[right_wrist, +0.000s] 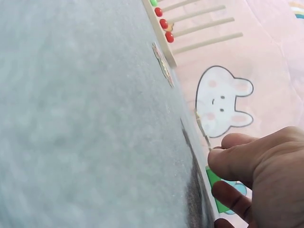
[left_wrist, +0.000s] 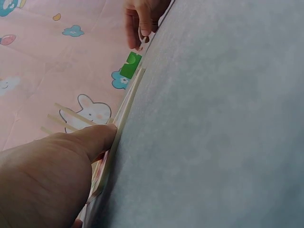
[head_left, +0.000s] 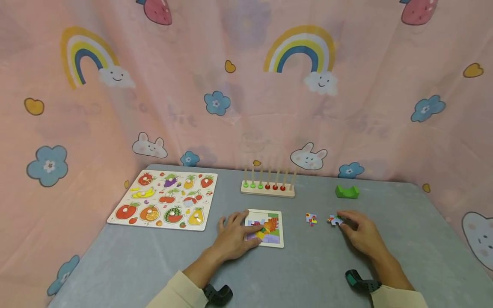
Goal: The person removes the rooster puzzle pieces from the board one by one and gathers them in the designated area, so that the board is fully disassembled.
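My left hand (head_left: 236, 239) lies across a small framed jigsaw puzzle (head_left: 274, 244), its fingers stretched over the picture and the left side of the frame. Part of the puzzle is hidden under that hand. In the left wrist view the thumb rests along the frame's edge (left_wrist: 124, 114). Farther right, my right hand (head_left: 363, 235) pinches a jigsaw piece (head_left: 335, 220) between thumb and fingers. The right wrist view shows this piece (right_wrist: 203, 128) edge-on, raised off the table. Another jigsaw piece (head_left: 311, 219) lies on the table between the puzzle and my right hand.
At the left lies a large fruit peg board (head_left: 161, 201). A wooden rack with upright pegs (head_left: 267, 191), carrying green and red beads, stands at the back. Behind my right hand sits a green block (head_left: 346, 192). A pink printed curtain (head_left: 246, 124) hangs behind the grey table (head_left: 304, 273).
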A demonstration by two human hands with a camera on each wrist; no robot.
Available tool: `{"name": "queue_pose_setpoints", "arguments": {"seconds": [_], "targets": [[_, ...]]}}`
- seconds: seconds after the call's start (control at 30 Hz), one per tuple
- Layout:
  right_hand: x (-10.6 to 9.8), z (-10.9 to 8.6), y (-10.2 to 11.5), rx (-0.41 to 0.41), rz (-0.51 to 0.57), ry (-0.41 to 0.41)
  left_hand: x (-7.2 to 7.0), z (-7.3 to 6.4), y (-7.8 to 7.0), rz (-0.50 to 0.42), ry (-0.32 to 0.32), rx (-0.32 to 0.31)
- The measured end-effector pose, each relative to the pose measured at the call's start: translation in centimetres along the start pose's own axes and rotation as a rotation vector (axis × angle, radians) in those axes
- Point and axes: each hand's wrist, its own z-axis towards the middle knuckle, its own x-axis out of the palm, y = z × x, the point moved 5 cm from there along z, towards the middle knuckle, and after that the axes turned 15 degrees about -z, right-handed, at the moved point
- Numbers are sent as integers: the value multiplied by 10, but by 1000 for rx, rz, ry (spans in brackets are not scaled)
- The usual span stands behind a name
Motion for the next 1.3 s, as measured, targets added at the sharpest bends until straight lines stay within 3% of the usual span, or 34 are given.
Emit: {"name": "queue_pose_setpoints", "arguments": {"seconds": [0.27,0.57,0.8,1.0,1.3], "targets": [[2,-1,1,-44,-39,-30,1,1,2,-7,8,-21],[4,0,-1,-35,-38,-5,0,0,2,-4,10,-25],[-8,3,2,-13,-17,0,0,1,1,4,-2,-11],[-28,13,24,-22,-5,-24,0,1,0,-2,-3,-11],[-52,27,76,-79,48,-82,0,0,-1,-5,2,-14]]}}
